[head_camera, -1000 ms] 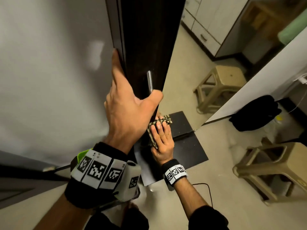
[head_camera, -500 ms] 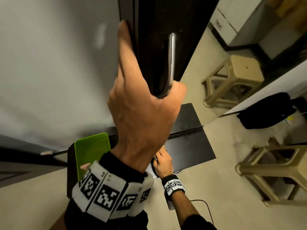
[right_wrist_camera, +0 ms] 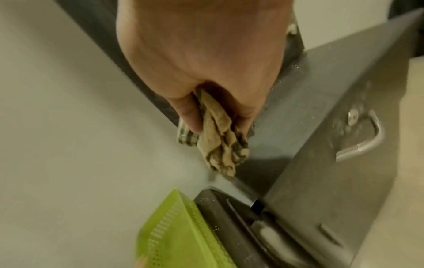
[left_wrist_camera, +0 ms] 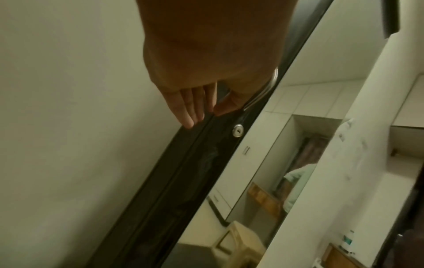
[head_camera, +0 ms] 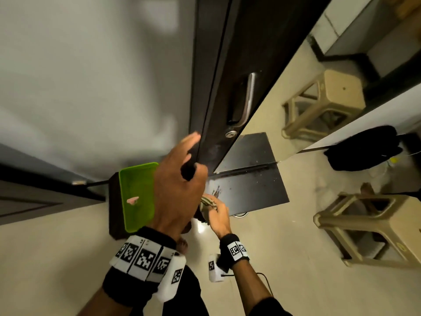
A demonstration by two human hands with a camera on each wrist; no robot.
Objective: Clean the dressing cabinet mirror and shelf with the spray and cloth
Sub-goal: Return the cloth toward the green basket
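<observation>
Dark cabinet door point(head_camera: 262, 37) — left hand point(head_camera: 177, 190) pinches its edge, half-hiding right hand point(head_camera: 217, 218) gripping cloth point(head_camera: 207, 201).

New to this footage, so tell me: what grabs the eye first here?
The bright green tray, low beside the wall, stands out most. Right of it the left hand holds the edge of the dark cabinet door, while the right hand grips a checked cloth just below.
</observation>
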